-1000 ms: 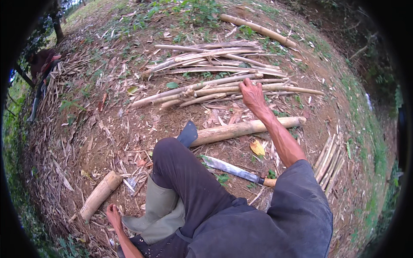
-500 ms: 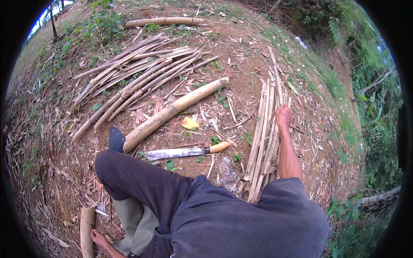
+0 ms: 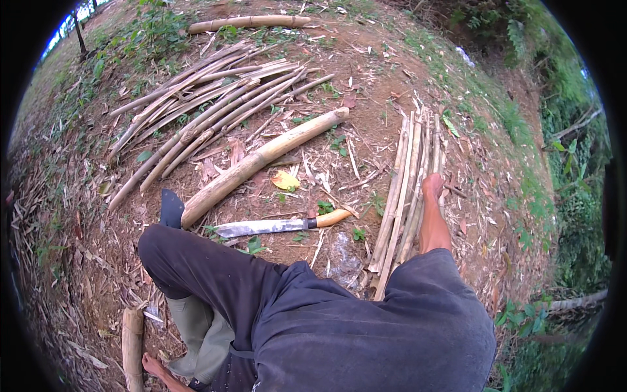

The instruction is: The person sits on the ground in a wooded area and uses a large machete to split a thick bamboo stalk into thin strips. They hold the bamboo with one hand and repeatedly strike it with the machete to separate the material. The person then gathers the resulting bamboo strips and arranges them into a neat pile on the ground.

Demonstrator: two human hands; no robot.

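clothing: dark trousers (image 3: 215, 274) | dark short-sleeved top (image 3: 418, 326) | olive rubber boot (image 3: 196, 326) | forearms bare

Outdoor site, daylight, soft and even; no hard shadows. Ground (image 3: 366, 85) is bare reddish-brown earth, littered with dry leaves, husk fragments and thin splinters. Landmark: thick bamboo log (image 3: 261, 160), lying diagonally at centre. Up-left of the log, a spread pile of split bamboo strips (image 3: 196, 111). Beyond that pile, near the top edge, a second pole (image 3: 248, 23) lies crosswise. Just below the log, one yellow leaf (image 3: 285, 179). Left of the log, ground cover thickens to dry leaf litter with sparse weeds. Far right of the log, the earth slopes into green undergrowth (image 3: 562, 196). Sky patch visible at top left.
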